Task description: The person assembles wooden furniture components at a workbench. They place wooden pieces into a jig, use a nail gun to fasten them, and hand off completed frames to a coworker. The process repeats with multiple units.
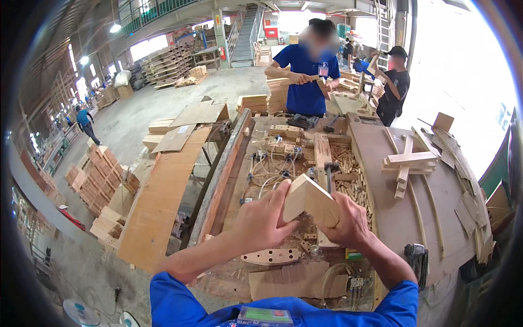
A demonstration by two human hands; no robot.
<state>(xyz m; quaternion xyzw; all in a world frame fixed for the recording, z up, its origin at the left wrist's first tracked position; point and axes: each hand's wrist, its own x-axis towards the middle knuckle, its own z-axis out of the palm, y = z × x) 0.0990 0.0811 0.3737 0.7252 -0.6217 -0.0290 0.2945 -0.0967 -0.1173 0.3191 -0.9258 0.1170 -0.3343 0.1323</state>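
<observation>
A pale wooden piece (321,206) with two flat faces meeting at an angle is raised above the workbench (231,272). I cannot tell whether it is one block or two boards put together. My left hand (266,215) is closed on its left side, thumb below and fingers behind. The right end is gripped by my right hand (351,220), fingers curled round it. Just beyond the piece lies a hammer (330,167) with a dark head. Small wooden dowels (348,188) fill a trough to its right. A wooden strip with dark holes (271,256) lies nearer me.
Wooden jigs with air hoses (280,146) cover the bench's far part. Cardboard (291,282) lies at the near edge. Joined wooden bars (408,161) rest on the right table (381,158). Across the bench stands a co-worker (305,82) in blue, holding a wooden part.
</observation>
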